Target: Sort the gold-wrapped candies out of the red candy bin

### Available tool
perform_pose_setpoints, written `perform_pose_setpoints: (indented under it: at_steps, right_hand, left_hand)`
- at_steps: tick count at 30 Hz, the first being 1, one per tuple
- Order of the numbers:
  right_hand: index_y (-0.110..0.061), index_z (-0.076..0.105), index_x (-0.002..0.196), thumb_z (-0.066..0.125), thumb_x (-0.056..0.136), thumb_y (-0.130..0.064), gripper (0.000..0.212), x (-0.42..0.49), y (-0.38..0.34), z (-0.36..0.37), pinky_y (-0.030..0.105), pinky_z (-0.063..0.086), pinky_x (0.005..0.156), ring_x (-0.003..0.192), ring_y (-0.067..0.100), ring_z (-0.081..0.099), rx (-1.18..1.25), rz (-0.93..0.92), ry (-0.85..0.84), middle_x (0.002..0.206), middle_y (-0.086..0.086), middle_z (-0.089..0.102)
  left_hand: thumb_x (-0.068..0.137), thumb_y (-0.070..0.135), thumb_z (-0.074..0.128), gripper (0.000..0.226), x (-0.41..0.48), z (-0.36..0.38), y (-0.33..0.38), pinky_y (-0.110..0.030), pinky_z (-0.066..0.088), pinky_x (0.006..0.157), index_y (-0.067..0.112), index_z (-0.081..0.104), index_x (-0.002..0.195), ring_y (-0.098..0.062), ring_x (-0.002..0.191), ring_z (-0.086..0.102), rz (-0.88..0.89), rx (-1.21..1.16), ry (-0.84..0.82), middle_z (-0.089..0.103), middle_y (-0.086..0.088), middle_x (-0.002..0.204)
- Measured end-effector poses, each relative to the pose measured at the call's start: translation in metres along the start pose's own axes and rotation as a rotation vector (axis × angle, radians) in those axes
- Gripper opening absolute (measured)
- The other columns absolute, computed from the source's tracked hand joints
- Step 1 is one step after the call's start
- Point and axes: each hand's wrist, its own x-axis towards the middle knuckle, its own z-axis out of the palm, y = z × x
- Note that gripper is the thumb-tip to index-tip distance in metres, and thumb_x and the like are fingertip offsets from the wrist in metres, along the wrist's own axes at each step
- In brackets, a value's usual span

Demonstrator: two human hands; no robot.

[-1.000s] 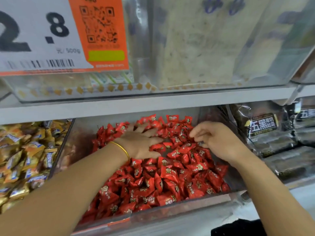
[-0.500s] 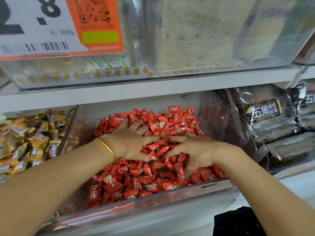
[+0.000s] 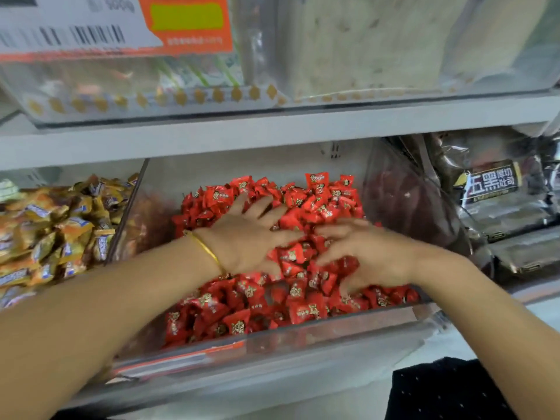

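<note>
Contact is made with the heap of red candies [image 3: 306,310] in the clear red candy bin [image 3: 303,339] at the centre of the frame. The left hand [image 3: 250,237], with a gold bracelet [image 3: 209,250] at its wrist, is pressed palm down with fingers spread wide, as it was a second earlier. The right hand [image 3: 374,259], curled at the back of the heap a second earlier, is now laid flat nearer the front wall, fingers splayed; nothing is gripped. Its outline is blurred. Gold-wrapped candies [image 3: 54,228] are seen in the neighbouring bin at centre left. The price label [image 3: 91,25] at upper left is now cut off by the top edge.
</note>
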Motion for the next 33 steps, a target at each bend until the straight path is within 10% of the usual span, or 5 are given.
perform_pose_setpoints:
  at_steps: [4,10,20,28,33]
  right_hand:
    - [-0.034,0.068,0.111,0.074,0.079,-0.022,0.035,-0.002,0.006,-0.010,0.009,0.018,0.105,0.126,0.004,0.037,0.197,-0.067,0.337,0.138,-0.006,0.050]
    - [-0.045,0.061,0.117,0.069,0.083,-0.022,0.042,-0.003,-0.016,0.000,0.029,0.004,0.115,0.143,0.009,0.004,0.129,-0.126,-0.254,0.152,-0.020,0.024]
    - [-0.021,0.071,0.109,0.065,0.085,-0.004,0.030,-0.023,0.008,-0.012,0.009,0.022,0.097,0.123,0.016,0.049,0.179,-0.043,0.340,0.128,0.003,0.059]
    - [-0.020,0.050,0.134,0.048,0.097,-0.009,0.040,-0.025,-0.003,-0.006,0.010,0.035,0.094,0.118,0.004,0.049,0.206,0.093,-0.050,0.130,-0.002,0.054]
    - [-0.020,0.055,0.131,0.040,0.097,-0.002,0.041,-0.014,0.008,-0.019,0.015,0.028,0.099,0.130,0.018,0.043,0.247,0.132,0.397,0.142,0.003,0.047]
  left_hand:
    - [0.086,0.059,0.048,0.074,-0.010,-0.015,-0.009,-0.047,-0.001,0.115,0.051,0.002,0.143,-0.022,0.143,-0.017,-0.030,-0.200,-0.028,-0.018,0.003,0.157]
    - [0.067,0.070,0.061,0.109,-0.025,0.007,0.010,-0.051,-0.013,0.113,0.045,-0.013,0.143,-0.023,0.141,-0.025,0.082,-0.019,-0.174,-0.026,0.000,0.154]
    - [0.074,0.059,0.065,0.100,-0.047,-0.004,-0.003,-0.051,0.004,0.117,0.051,-0.007,0.143,-0.025,0.142,-0.019,-0.068,-0.174,-0.130,-0.023,0.004,0.155]
    - [0.082,0.028,0.070,0.093,-0.060,-0.004,0.010,-0.034,0.015,0.116,0.049,0.005,0.144,-0.027,0.144,0.003,-0.077,-0.360,-0.288,-0.004,-0.001,0.157]
    - [0.090,0.044,0.054,0.066,-0.052,-0.022,-0.015,-0.024,0.012,0.113,0.039,0.019,0.146,-0.013,0.142,0.016,-0.136,-0.585,-0.025,0.017,0.007,0.156]
